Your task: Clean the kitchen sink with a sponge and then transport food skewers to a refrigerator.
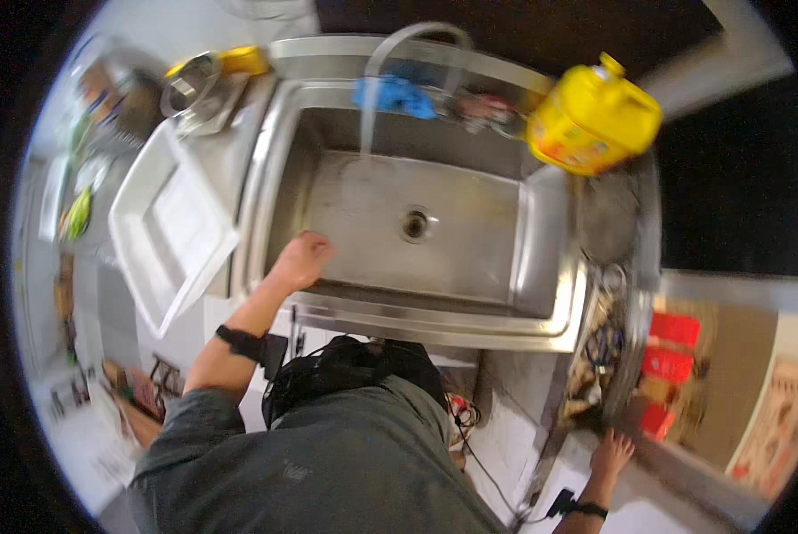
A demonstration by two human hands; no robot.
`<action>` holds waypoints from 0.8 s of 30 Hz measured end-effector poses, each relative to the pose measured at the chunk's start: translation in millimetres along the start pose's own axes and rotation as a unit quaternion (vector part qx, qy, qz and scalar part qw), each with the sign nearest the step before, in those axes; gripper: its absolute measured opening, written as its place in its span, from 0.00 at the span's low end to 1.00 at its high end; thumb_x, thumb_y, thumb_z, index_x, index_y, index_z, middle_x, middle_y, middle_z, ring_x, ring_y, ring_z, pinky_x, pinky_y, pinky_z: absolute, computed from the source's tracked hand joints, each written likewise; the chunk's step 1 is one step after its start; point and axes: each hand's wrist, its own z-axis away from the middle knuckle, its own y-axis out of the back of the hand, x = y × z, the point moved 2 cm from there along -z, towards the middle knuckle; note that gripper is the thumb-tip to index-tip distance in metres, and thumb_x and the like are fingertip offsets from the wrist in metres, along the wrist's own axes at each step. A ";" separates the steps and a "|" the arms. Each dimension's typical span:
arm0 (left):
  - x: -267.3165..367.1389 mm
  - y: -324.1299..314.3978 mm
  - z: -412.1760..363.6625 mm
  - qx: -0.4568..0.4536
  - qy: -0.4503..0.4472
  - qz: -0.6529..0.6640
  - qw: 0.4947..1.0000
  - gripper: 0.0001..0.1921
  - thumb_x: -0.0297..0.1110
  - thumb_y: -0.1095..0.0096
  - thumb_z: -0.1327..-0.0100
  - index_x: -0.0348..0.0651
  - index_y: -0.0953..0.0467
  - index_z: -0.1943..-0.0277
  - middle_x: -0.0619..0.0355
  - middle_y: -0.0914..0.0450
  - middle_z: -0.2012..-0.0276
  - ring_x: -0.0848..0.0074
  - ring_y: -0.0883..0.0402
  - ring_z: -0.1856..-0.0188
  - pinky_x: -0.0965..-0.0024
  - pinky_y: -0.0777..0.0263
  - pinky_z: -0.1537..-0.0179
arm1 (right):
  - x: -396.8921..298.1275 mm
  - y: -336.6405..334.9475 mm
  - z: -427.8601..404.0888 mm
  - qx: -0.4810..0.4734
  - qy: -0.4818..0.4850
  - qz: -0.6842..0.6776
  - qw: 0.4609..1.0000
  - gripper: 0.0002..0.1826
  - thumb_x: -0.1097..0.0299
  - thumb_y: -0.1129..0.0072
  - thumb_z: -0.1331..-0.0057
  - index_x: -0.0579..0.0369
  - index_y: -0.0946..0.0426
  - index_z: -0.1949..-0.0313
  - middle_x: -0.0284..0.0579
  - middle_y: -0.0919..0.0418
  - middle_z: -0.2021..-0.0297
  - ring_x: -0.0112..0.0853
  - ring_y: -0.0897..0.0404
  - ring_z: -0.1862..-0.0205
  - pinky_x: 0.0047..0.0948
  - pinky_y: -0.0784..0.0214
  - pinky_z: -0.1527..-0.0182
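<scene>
My left hand (303, 257) hangs over the near left part of a stainless steel sink (385, 260). Its fingers are curled and blurred; nothing shows in them. Far to the right, my right hand (612, 450) is by the edge of a ledge, fingers apart, with nothing in it. A round drain (415, 225) lies in the sink's bare floor. Over the far rim arches a pale faucet (419, 30), with a whitish vertical streak below its end. To the left of the sink, a white plastic tray (189, 213) sits tilted in view.
A yellow jug (592, 120) with a pump top stands at the far right corner. Blue gloves or cloth (395, 95) lie behind the basin. Metal bowls (195, 83) are at the back left. Red packets (669, 347) lie at right. A cable (486, 460) runs toward my right wrist.
</scene>
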 end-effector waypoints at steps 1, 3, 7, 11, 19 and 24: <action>-17.0 10.2 4.3 -0.008 0.031 0.004 0.999 0.18 0.42 0.42 0.41 0.36 0.22 0.56 0.40 0.21 0.57 0.52 0.23 0.53 0.61 0.30 0.52 | 1.5 -13.5 11.9 -0.006 0.028 0.001 1.000 0.24 0.62 0.52 0.38 0.47 0.30 0.42 0.51 0.33 0.39 0.47 0.40 0.35 0.48 0.54 0.34; -14.3 13.0 23.4 -0.044 0.053 -0.009 0.998 0.19 0.43 0.44 0.40 0.36 0.22 0.55 0.41 0.22 0.54 0.50 0.24 0.50 0.59 0.31 0.50 | 29.7 -51.6 25.1 -0.045 -0.022 -0.031 0.998 0.21 0.62 0.50 0.37 0.52 0.27 0.45 0.53 0.31 0.41 0.49 0.38 0.36 0.47 0.52 0.34; -22.1 9.3 36.6 -0.029 0.025 -0.009 0.999 0.20 0.43 0.46 0.38 0.33 0.24 0.54 0.41 0.23 0.57 0.56 0.23 0.52 0.60 0.30 0.50 | 44.4 -66.1 62.4 -0.032 -0.048 0.134 0.989 0.23 0.55 0.55 0.36 0.41 0.31 0.41 0.43 0.30 0.42 0.45 0.36 0.38 0.56 0.52 0.36; -32.5 3.6 43.2 -0.027 0.002 0.011 1.000 0.19 0.43 0.45 0.39 0.33 0.24 0.55 0.41 0.23 0.58 0.53 0.25 0.52 0.60 0.31 0.50 | 47.0 -52.1 66.3 -0.071 -0.046 0.116 0.990 0.25 0.53 0.55 0.35 0.42 0.33 0.40 0.42 0.30 0.42 0.44 0.36 0.38 0.55 0.53 0.36; -46.8 10.1 42.9 -0.005 0.008 0.037 0.999 0.19 0.44 0.43 0.39 0.34 0.24 0.56 0.41 0.23 0.60 0.55 0.24 0.54 0.59 0.31 0.51 | 36.3 -45.4 64.7 -0.059 -0.049 0.110 0.991 0.28 0.49 0.54 0.38 0.42 0.33 0.39 0.42 0.30 0.42 0.43 0.36 0.38 0.54 0.51 0.36; -37.8 0.2 54.4 -0.083 0.061 0.099 0.990 0.21 0.46 0.45 0.38 0.33 0.23 0.57 0.40 0.22 0.57 0.52 0.25 0.52 0.59 0.31 0.49 | 18.0 -38.9 60.7 0.110 -0.004 0.067 0.992 0.26 0.44 0.49 0.40 0.46 0.25 0.49 0.49 0.27 0.50 0.46 0.31 0.45 0.51 0.40 0.45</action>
